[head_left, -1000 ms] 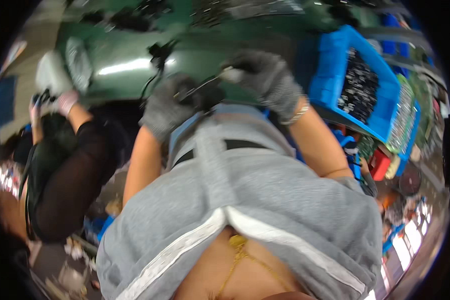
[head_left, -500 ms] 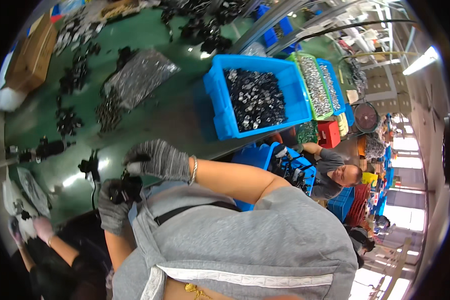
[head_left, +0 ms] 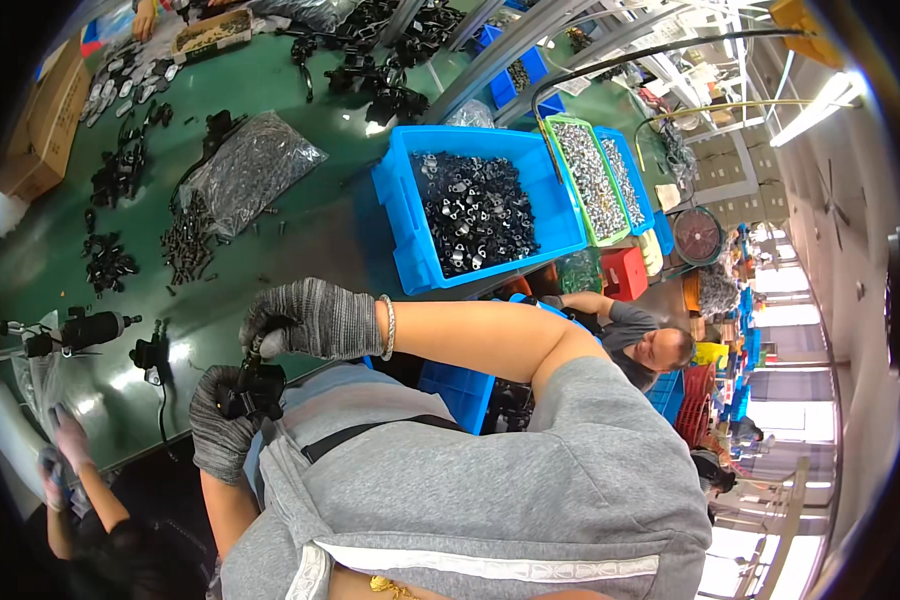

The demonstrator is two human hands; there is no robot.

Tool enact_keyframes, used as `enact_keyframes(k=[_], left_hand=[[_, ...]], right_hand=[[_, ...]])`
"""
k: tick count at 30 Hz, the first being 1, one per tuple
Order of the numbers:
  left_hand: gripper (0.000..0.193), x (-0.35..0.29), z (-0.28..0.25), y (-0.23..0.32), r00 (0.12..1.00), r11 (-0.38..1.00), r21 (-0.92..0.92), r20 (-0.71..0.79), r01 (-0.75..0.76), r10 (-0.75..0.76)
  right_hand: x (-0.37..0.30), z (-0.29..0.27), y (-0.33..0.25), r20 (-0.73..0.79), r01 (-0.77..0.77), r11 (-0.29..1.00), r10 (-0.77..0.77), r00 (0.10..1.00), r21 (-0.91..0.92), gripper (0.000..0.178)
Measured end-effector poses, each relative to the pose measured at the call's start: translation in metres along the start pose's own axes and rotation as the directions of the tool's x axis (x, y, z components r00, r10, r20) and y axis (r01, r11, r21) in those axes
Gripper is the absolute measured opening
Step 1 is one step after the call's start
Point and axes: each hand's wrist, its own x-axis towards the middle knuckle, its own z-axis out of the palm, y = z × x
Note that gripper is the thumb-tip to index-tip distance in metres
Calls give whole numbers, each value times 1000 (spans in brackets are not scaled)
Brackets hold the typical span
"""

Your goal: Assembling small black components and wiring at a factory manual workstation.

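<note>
Both my hands wear grey knit gloves. My left hand (head_left: pixel 220 425) is closed around a small black part (head_left: pixel 253 392) with an irregular, bracket-like shape, held at the table's near edge in front of my body. Just above it, my right hand (head_left: pixel 315 320) pinches with thumb and fingertips at the top of that part. Whatever sits between those fingertips is too small and covered to name. Beyond my hands on the green table lies a similar black part with a cable (head_left: pixel 152 352). A black power screwdriver (head_left: pixel 95 330) lies to its left.
A blue bin (head_left: pixel 402 215) of black and silver metal pieces stands right of centre, beside a green tray (head_left: pixel 622 237) of small parts. A plastic bag (head_left: pixel 255 170) and loose screws (head_left: pixel 187 240) lie on the table. A cardboard box (head_left: pixel 45 125) stands far left. Co-workers sit on both sides.
The view has shifted slightly, so the bins and table items sit a little differently. My hands stay together at the black part. The left co-worker's hands have moved.
</note>
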Motion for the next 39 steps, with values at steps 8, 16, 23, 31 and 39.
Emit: enact_keyframes(k=[8,16,23,31,39], left_hand=[[28,-8,-10,-34,988,966,256,-129,-46,82],[42,-16,-16,29,962,844,534,-250,41,112],[36,-13,2,30,981,731,682,-124,-24,148],[39,-16,-5,29,975,846,525,-222,97,26],[38,-22,-7,23,972,896,427,-232,118,-17]], right_hand=[[14,20,5,-18,-201,957,209,978,209,18],[26,36,13,-185,-324,945,311,932,-39,32],[6,31,23,-182,-338,914,380,907,225,31],[4,39,33,-131,-164,813,282,951,558,31],[5,42,25,-150,-30,902,104,983,431,28]])
